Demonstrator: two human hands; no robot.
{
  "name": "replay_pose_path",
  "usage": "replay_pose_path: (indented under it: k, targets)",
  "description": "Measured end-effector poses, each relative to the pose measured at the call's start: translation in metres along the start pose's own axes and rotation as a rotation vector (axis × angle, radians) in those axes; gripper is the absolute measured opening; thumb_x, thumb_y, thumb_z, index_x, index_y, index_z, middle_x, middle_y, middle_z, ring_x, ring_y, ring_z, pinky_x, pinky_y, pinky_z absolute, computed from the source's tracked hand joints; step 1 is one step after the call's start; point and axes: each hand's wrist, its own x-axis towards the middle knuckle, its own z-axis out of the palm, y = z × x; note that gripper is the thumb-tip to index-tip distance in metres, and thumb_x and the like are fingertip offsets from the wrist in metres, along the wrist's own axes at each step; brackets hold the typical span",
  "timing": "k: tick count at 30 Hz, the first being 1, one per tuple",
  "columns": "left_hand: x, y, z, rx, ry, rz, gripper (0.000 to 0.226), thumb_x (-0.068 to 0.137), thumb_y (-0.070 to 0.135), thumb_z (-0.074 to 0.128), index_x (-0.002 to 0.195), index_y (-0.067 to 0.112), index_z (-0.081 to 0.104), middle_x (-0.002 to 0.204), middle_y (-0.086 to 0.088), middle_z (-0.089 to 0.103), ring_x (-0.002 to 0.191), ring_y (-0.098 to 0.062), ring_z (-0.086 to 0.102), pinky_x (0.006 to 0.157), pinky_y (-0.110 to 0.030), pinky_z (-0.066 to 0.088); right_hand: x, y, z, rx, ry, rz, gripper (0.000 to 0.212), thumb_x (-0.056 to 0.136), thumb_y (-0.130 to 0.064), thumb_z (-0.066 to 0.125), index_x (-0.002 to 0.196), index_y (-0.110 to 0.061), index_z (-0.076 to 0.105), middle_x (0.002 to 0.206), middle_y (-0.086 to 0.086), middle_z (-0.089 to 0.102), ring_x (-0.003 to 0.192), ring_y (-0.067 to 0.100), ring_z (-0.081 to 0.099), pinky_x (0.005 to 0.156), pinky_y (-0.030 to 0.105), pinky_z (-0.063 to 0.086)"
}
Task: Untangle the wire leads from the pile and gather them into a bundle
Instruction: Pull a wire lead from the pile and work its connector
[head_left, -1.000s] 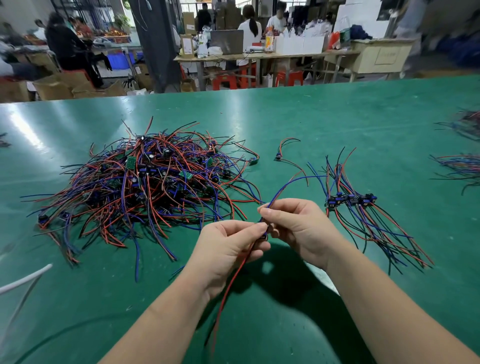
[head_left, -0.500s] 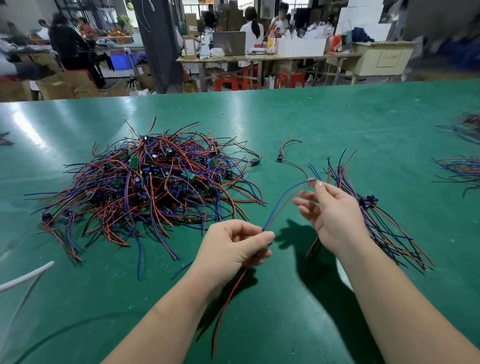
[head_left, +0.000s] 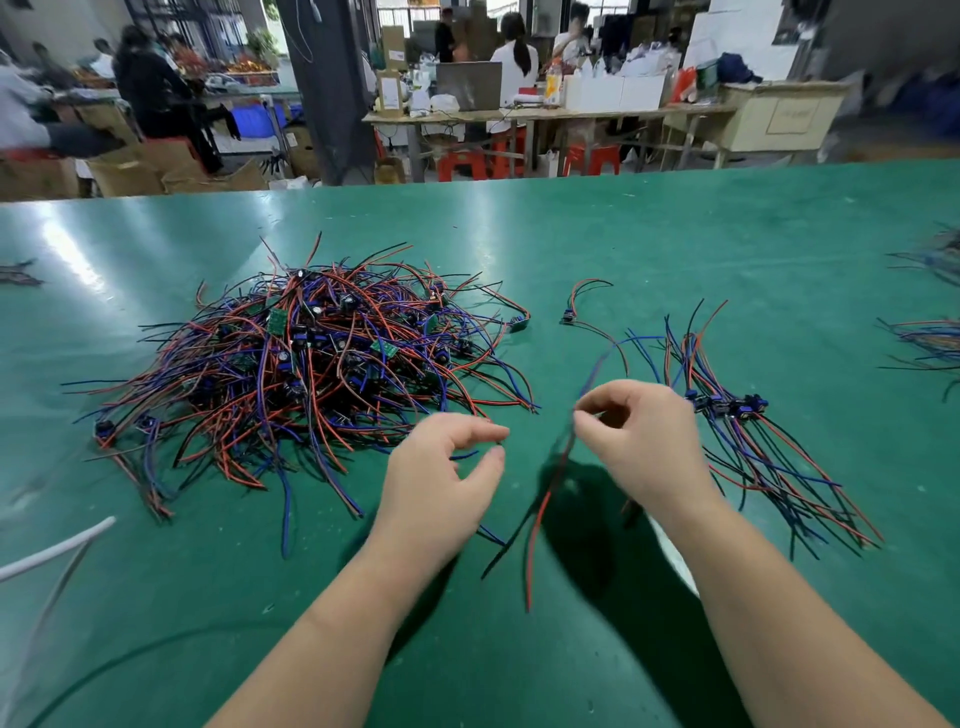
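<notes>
A tangled pile of red, blue and black wire leads (head_left: 311, 374) with small green boards lies on the green table (head_left: 675, 234), left of centre. A sorted bundle of leads (head_left: 748, 431) lies fanned out to the right. My right hand (head_left: 644, 441) pinches one lead (head_left: 545, 504) between thumb and forefinger; its red and black tails hang blurred toward me and its blue end arcs away. My left hand (head_left: 441, 478) hovers beside it with thumb and fingers parted, holding nothing, close to the pile's near edge.
A single lead (head_left: 576, 306) lies between pile and bundle. More wire bundles (head_left: 930, 343) sit at the right edge. A white cable (head_left: 52, 556) crosses the near left. Beyond the table edge are people, benches and red stools.
My left hand has let go of the lead and opened. My right hand has closed its fingers on the lead and now holds it alone, with the tails swinging.
</notes>
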Motion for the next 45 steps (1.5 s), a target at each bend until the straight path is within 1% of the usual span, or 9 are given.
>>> replay_pose_path:
  k: [3, 7, 16, 19, 22, 27, 32, 40, 45]
  targets:
    - [0.004, -0.006, -0.009, 0.386, 0.227, 0.098, 0.022, 0.080, 0.018, 0.068, 0.099, 0.028, 0.071, 0.105, 0.006, 0.052, 0.098, -0.015, 0.042, 0.085, -0.024, 0.029, 0.015, 0.016, -0.014, -0.369, 0.022, 0.043, 0.013, 0.081, -0.004, 0.060, 0.082, -0.002, 0.073, 0.085, 0.013, 0.072, 0.083, 0.028, 0.064, 0.081, 0.035, 0.049]
    - [0.007, -0.019, -0.016, 0.673, 0.174, -0.073, 0.034, 0.085, 0.035, 0.059, 0.118, 0.041, 0.059, 0.117, 0.005, 0.050, 0.108, -0.021, 0.035, 0.093, -0.036, 0.023, 0.022, 0.027, -0.026, -0.525, -0.081, 0.171, 0.033, 0.083, 0.004, 0.052, 0.103, -0.011, 0.073, 0.113, 0.015, 0.062, 0.106, 0.034, 0.056, 0.094, 0.034, 0.043]
    - [0.015, -0.024, -0.012, 0.448, 0.024, -0.187, 0.038, 0.090, 0.036, 0.056, 0.127, 0.030, 0.056, 0.131, 0.010, 0.053, 0.124, -0.017, 0.043, 0.102, -0.039, 0.026, 0.016, 0.021, -0.024, -0.755, -0.123, 0.215, 0.022, 0.082, -0.016, 0.051, 0.062, -0.013, 0.059, 0.075, 0.006, 0.052, 0.081, 0.032, 0.047, 0.075, 0.035, 0.032]
    - [0.014, -0.017, -0.014, 0.208, 0.106, -0.035, 0.034, 0.086, 0.021, 0.065, 0.121, 0.020, 0.063, 0.120, 0.006, 0.060, 0.115, -0.012, 0.052, 0.101, -0.024, 0.035, 0.013, 0.017, -0.025, -0.427, 0.043, 0.042, 0.016, 0.085, -0.014, 0.058, 0.086, -0.015, 0.074, 0.093, 0.003, 0.064, 0.088, 0.022, 0.057, 0.081, 0.030, 0.038]
    - [0.010, -0.005, -0.015, 0.089, 0.154, 0.158, 0.027, 0.083, 0.010, 0.069, 0.109, 0.016, 0.069, 0.107, 0.007, 0.064, 0.104, -0.002, 0.056, 0.091, -0.005, 0.034, 0.005, -0.002, -0.013, 0.145, -0.081, 0.094, 0.015, 0.090, -0.015, 0.058, 0.085, -0.016, 0.072, 0.080, 0.000, 0.072, 0.066, 0.010, 0.063, 0.066, 0.020, 0.044]
    - [0.000, 0.007, -0.006, 0.031, 0.014, 0.385, 0.022, 0.077, 0.008, 0.067, 0.098, 0.011, 0.073, 0.100, 0.000, 0.065, 0.099, -0.006, 0.059, 0.092, -0.016, 0.042, -0.010, -0.023, 0.012, 0.895, -0.494, 0.363, 0.018, 0.093, -0.025, 0.052, 0.101, -0.014, 0.065, 0.080, 0.005, 0.071, 0.065, 0.012, 0.064, 0.058, 0.019, 0.045]
    - [-0.015, 0.010, 0.010, 0.165, -0.238, 0.564, 0.007, 0.073, 0.012, 0.067, 0.076, 0.010, 0.073, 0.090, -0.002, 0.065, 0.089, -0.013, 0.055, 0.085, -0.020, 0.043, -0.010, -0.022, 0.010, 1.032, -0.469, 0.387, 0.024, 0.073, -0.004, 0.066, 0.097, -0.005, 0.067, 0.084, 0.010, 0.073, 0.072, 0.014, 0.068, 0.062, 0.022, 0.053]
    - [0.001, 0.006, 0.002, -0.141, 0.049, -0.029, 0.021, 0.090, 0.010, 0.059, 0.081, 0.025, 0.070, 0.078, 0.010, 0.072, 0.069, -0.007, 0.065, 0.071, -0.022, 0.051, -0.004, -0.021, -0.006, 1.227, -0.326, 0.442, 0.017, 0.069, -0.006, 0.062, 0.083, -0.012, 0.071, 0.082, 0.007, 0.075, 0.063, 0.009, 0.069, 0.055, 0.014, 0.052]
    - [0.007, 0.012, -0.006, -0.526, 0.014, -0.157, 0.023, 0.095, 0.018, 0.052, 0.117, 0.021, 0.058, 0.093, 0.009, 0.072, 0.071, 0.001, 0.064, 0.062, -0.010, 0.046, -0.006, -0.025, -0.011, 1.263, -0.407, 0.436, 0.019, 0.068, -0.008, 0.062, 0.072, -0.017, 0.078, 0.081, 0.005, 0.074, 0.063, 0.008, 0.069, 0.057, 0.015, 0.053]
